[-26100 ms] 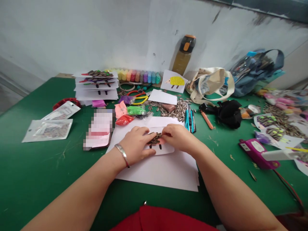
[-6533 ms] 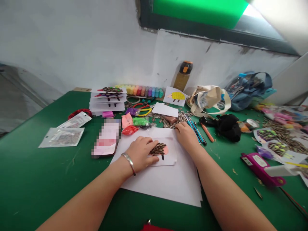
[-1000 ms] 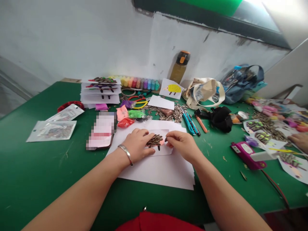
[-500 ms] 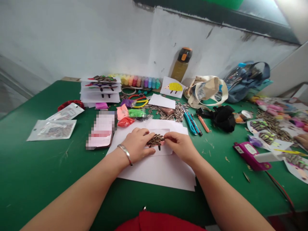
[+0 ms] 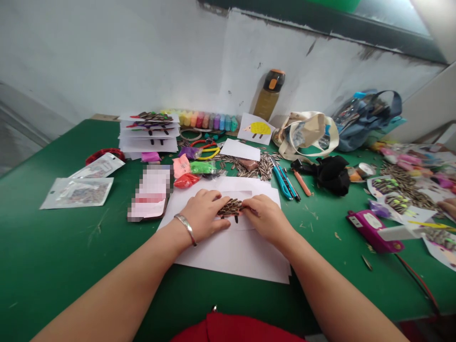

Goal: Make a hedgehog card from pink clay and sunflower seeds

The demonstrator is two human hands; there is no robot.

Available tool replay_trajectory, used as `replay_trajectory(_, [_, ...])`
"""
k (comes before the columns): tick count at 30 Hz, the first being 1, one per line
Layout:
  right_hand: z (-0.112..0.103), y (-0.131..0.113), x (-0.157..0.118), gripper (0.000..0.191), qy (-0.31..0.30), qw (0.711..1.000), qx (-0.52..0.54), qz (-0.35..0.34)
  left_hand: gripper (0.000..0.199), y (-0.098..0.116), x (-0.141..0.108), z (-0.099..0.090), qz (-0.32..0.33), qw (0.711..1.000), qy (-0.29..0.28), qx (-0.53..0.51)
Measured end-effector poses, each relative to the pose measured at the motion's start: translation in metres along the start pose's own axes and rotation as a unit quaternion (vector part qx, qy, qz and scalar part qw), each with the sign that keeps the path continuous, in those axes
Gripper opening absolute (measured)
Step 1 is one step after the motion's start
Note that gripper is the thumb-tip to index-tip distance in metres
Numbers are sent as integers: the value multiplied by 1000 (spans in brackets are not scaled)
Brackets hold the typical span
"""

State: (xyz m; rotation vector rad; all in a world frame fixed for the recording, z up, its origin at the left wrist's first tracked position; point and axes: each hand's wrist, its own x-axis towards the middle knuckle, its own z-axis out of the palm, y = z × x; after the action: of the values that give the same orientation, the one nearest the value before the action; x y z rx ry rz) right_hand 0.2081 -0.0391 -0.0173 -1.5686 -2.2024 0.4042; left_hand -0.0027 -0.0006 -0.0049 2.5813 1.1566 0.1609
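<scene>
A small white card point(image 5: 233, 226) lies on a stack of white paper point(image 5: 228, 259). On it is a hedgehog shape point(image 5: 231, 207) with overlapping sunflower seeds for its back, some pink clay, and short dark legs. My left hand point(image 5: 201, 216), with a silver bracelet at the wrist, rests on the card's left side, fingers spread, thumb below the seeds. My right hand point(image 5: 265, 216) is closed in a pinch at the hedgehog's right end, its fingertips on a dark sunflower seed that is mostly hidden by them.
A phone point(image 5: 151, 192) and seed packets point(image 5: 78, 192) lie left. Clay packs point(image 5: 187, 180), loose sunflower seeds point(image 5: 265, 166) and a blue cutter point(image 5: 282, 180) are beyond the paper. A bottle point(image 5: 269, 95) stands behind. A magenta glue gun point(image 5: 374, 231) and another person's hand point(image 5: 447, 207) are right.
My right fingertips have shifted slightly and press lower and closer at the hedgehog's right end. My left hand stays in place on the card.
</scene>
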Motion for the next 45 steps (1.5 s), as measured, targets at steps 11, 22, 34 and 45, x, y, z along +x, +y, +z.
replay_trajectory(11, [8,-2,-1,16,22,999,-26,5,55,1,0,-1,-7,1000,-8,1])
replay_trajectory(22, [12,-5,1,19,7,1000,-22,-8,53,1,1,0,-6,1000,-2,-13])
replay_trajectory(34, [-3,-5,-2,19,-9,998,-39,45,52,1,0,-1,-6,1000,-2,-2])
replay_trajectory(45, [5,-7,0,22,-18,996,-85,18,55,1,0,0,-6,1000,-5,0])
